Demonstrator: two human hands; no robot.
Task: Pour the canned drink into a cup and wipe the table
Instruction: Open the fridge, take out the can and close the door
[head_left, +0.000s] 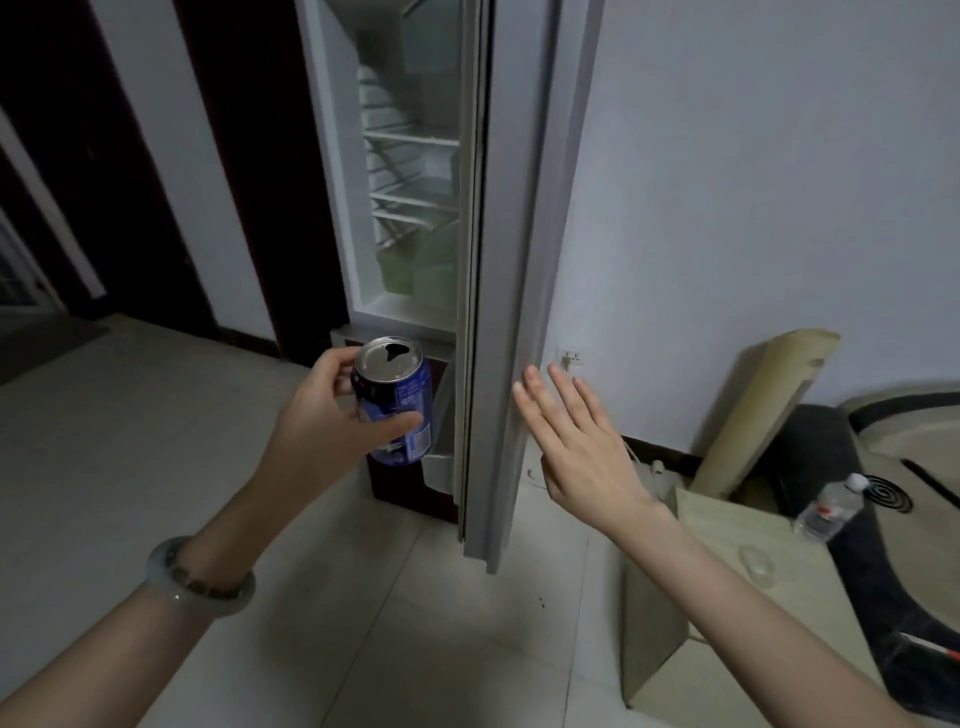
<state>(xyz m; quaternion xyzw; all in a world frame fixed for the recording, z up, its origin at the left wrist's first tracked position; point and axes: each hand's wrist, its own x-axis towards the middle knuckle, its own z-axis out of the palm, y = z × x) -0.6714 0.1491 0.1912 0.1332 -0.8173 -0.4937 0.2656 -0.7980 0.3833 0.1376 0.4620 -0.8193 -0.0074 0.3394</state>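
My left hand (324, 415) grips a blue drink can (397, 410) upright in front of the fridge; the can's silver top shows a dark opening. My right hand (571, 441) is flat with fingers spread, its fingertips at the outer face of the grey fridge door (519, 260), which stands partly ajar. Between door and fridge body I see white wire shelves and pale green drawers. No cup and no cloth are in view.
A clear water bottle (831, 506) lies on a dark round table (883, 571) at the right. A beige box (727, 597) and a leaning beige panel (763, 410) stand by the wall. A wall socket (570, 357) sits low. Pale tiled floor spreads to the left.
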